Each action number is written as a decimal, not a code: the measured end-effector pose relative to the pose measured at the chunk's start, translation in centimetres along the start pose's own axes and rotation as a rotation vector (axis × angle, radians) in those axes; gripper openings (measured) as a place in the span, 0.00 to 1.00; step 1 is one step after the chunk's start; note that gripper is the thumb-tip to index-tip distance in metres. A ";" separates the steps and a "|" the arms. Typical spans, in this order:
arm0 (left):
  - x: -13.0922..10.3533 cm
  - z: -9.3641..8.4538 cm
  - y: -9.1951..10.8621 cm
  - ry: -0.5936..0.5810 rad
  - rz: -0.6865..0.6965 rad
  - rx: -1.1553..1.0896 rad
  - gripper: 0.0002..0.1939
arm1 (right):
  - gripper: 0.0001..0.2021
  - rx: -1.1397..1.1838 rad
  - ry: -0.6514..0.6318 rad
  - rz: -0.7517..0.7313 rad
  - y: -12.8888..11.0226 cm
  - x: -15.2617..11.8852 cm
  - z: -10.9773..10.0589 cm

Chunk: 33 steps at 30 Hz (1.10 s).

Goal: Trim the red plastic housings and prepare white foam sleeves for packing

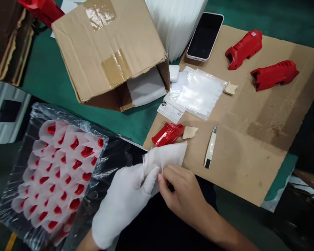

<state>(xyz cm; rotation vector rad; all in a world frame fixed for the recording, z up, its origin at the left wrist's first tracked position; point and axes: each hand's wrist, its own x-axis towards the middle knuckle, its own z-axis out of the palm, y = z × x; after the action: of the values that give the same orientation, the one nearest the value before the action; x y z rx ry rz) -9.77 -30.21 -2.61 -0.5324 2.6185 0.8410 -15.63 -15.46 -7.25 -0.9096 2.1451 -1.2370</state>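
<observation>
My left hand, in a white glove, is closed on a white foam sleeve near the table's front edge. The bare fingers of my right hand pinch the same sleeve from the right, close to the gloved thumb. Whether anything is inside the sleeve cannot be made out. Just beyond it lies a glossy red plastic part, with a small beige piece at its right end. A utility knife with its blade showing rests on the cardboard sheet, right of my hands.
An open carton holds white sheets. Beside it are a white foam stack, a phone and clear bags. Two red parts lie at the back right. A plastic-lined box of wrapped red parts stands left.
</observation>
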 end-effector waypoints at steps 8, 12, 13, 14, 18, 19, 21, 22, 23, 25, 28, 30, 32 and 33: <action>1.0 1.0 -3.0 -0.044 -0.058 -0.064 0.21 | 0.15 -0.026 -0.031 -0.019 0.0 1.2 1.7; 1.2 1.1 -3.8 -0.059 -0.096 -0.251 0.19 | 0.14 -0.023 -0.091 -0.005 0.0 1.5 2.1; 1.1 1.1 -3.9 -0.051 -0.108 -0.278 0.18 | 0.14 0.001 -0.123 -0.014 0.2 1.5 1.9; 1.0 1.2 -4.1 -0.040 -0.116 -0.289 0.18 | 0.13 0.036 -0.143 -0.020 0.5 1.4 1.6; 0.6 1.3 -4.5 -0.016 -0.122 -0.248 0.21 | 0.07 0.013 0.019 0.011 3.5 0.9 -0.9; 0.5 1.3 -4.6 -0.025 -0.118 -0.250 0.22 | 0.16 -0.057 0.050 0.024 4.4 0.8 -1.7; 0.5 1.4 -4.8 -0.039 -0.094 -0.251 0.23 | 0.29 -0.192 -0.007 0.019 6.0 0.9 -3.2; 0.5 1.4 -4.9 -0.043 -0.078 -0.244 0.24 | 0.29 -0.234 -0.068 0.015 6.6 1.0 -3.8; 0.5 1.4 -4.9 -0.048 -0.059 -0.236 0.23 | 0.26 -0.260 -0.126 0.013 7.0 1.2 -4.4; 0.6 1.4 -4.8 -0.059 -0.024 -0.228 0.23 | 0.17 -0.276 -0.226 0.018 7.3 1.8 -5.2; 0.8 1.2 -4.3 -0.057 0.023 -0.246 0.22 | 0.04 -0.191 -0.339 0.067 7.1 2.5 -6.1; 1.0 0.7 -3.9 -0.046 0.027 -0.245 0.21 | 0.03 -0.082 -0.392 0.102 6.8 2.6 -6.5; 1.2 0.2 -3.7 -0.022 0.030 -0.250 0.20 | 0.04 0.010 -0.429 0.132 6.7 2.4 -6.9; 1.4 -0.1 -3.7 -0.001 0.040 -0.261 0.21 | 0.05 0.039 -0.445 0.146 6.7 2.2 -7.1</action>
<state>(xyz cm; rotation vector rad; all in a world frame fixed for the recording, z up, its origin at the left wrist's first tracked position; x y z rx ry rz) -9.36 -33.40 -4.88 -0.5470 2.5405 1.2055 -24.00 -10.73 -10.02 -0.8953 1.7919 -0.9008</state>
